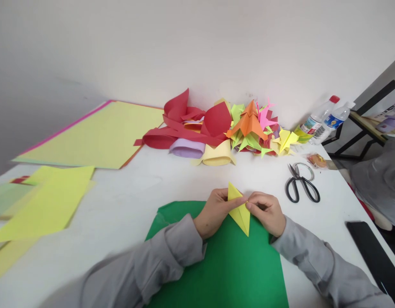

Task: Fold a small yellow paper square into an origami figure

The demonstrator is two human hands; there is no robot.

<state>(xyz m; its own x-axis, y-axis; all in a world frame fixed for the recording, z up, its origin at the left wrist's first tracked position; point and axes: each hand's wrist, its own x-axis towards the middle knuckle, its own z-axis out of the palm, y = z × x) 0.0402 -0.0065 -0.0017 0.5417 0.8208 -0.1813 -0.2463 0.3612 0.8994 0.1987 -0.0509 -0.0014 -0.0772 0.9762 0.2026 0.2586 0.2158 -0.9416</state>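
A piece of folded yellow paper (241, 217), shaped like a long diamond with a crease down it, is held up over a green sheet (229, 265). My left hand (216, 210) grips its left side, thumb lying across the front and the other fingers mostly behind. At the right corner of the paper, my right hand (266, 211) pinches the edge between thumb and forefinger. Both hands are close together, fingertips nearly meeting.
Black-handled scissors (301, 184) lie to the right, near a black phone-like slab (373, 256). Folded paper figures (250, 124) and red paper shapes (184, 124) are heaped by the wall. Two bottles (332, 122) lean there. Yellow sheets (52, 201) lie at left.
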